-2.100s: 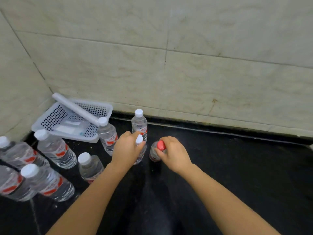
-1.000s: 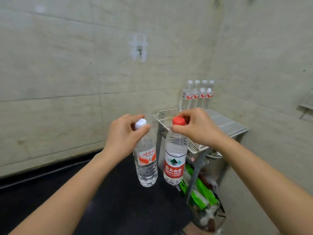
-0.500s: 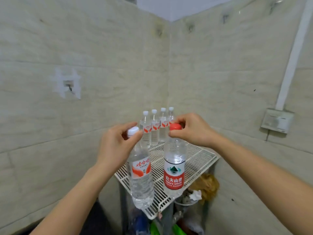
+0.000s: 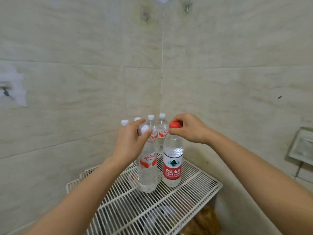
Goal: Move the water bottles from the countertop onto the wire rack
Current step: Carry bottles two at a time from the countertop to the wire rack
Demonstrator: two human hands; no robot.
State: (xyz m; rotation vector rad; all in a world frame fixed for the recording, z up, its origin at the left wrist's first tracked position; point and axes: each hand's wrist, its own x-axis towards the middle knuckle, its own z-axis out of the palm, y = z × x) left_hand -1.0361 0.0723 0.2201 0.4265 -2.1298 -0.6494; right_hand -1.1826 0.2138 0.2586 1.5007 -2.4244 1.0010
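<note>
Home kitchen corner: tiled walls [image 4: 67, 48], wall hooks [image 4: 146, 16], wire rack [image 4: 194, 189]

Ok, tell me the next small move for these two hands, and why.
Probably ease both bottles down until they sit on the wire rack, then let go. The left hand pinches the white-capped bottle by its cap, the right hand the red-capped bottle; both hang upright with bases at rack level, in front of the back row. Whether they touch the wires is unclear.
</note>
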